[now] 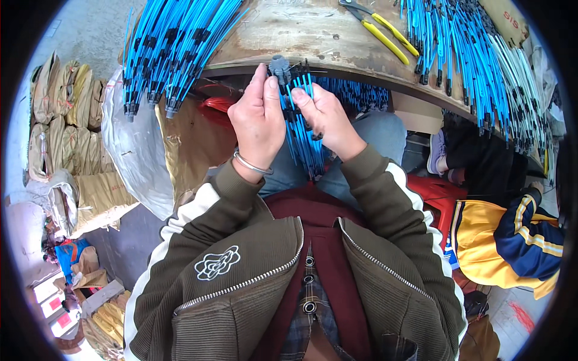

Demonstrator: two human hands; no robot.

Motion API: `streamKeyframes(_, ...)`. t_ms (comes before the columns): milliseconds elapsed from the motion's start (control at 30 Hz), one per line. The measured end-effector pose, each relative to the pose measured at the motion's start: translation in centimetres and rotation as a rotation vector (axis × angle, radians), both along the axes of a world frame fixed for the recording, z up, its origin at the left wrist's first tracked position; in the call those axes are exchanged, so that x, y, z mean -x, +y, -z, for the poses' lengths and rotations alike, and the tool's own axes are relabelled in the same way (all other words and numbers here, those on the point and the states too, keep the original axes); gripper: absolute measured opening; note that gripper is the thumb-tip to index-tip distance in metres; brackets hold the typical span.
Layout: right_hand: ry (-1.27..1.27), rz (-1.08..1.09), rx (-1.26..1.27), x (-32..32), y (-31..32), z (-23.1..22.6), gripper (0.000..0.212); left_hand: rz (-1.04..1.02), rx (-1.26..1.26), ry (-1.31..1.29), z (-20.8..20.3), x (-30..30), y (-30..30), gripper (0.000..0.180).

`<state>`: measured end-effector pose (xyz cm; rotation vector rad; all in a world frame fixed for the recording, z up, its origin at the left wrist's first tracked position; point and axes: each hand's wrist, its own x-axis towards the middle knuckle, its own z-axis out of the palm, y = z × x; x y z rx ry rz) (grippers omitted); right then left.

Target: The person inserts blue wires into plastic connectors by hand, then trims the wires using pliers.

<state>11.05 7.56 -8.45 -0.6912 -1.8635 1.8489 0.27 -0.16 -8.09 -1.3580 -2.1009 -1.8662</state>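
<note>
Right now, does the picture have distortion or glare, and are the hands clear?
Head view: the front edge of the table bends, and black surrounds the round image; head view: pale sheen on the plastic at left; head view: left hand and right hand look fairly sharp.

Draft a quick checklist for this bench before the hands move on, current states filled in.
1. Left hand at the grey ribbed piece: ok.
2. Right hand on the slim blue rods with black fittings: ok.
3. Yellow-handled metal pliers lying on the worn brown wooden table, apart from both hands: ok.
4. Large blue-and-black bundles at left apart from both hands: ok.
5. Every rod seated in the grey piece: cannot tell, hands partly cover it.
</note>
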Motion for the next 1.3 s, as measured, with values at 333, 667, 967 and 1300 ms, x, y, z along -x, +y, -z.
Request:
streamKeyframes(333, 0.07, 0.171, -0.404, 1.5, -1.3, 0.7, 0.036, -0.121, 0.062, 0.043, -2.0, -1.2, 0.1, 0.029)
streamKeyframes(667, 0.258, 0.401, -0.728, 1.9, -3.1, 1.0, 0.02, 0.046, -0.075, -0.325, -2.8, 0.5, -1.5, 0.03)
streamKeyframes(967, 0.137, 0.098, -0.631, 1.5, -2.1, -0.5, 0.025, 0.237, -0.203, -0.423, -1.1, 2.4, -3.1, 0.035)
streamKeyframes(1300, -0.007, 0.108, -0.631, 2.4, -2.9, -0.1, 0.014, 0.131, -0.117, -0.305, -2.2, 2.1, -3.5, 0.033)
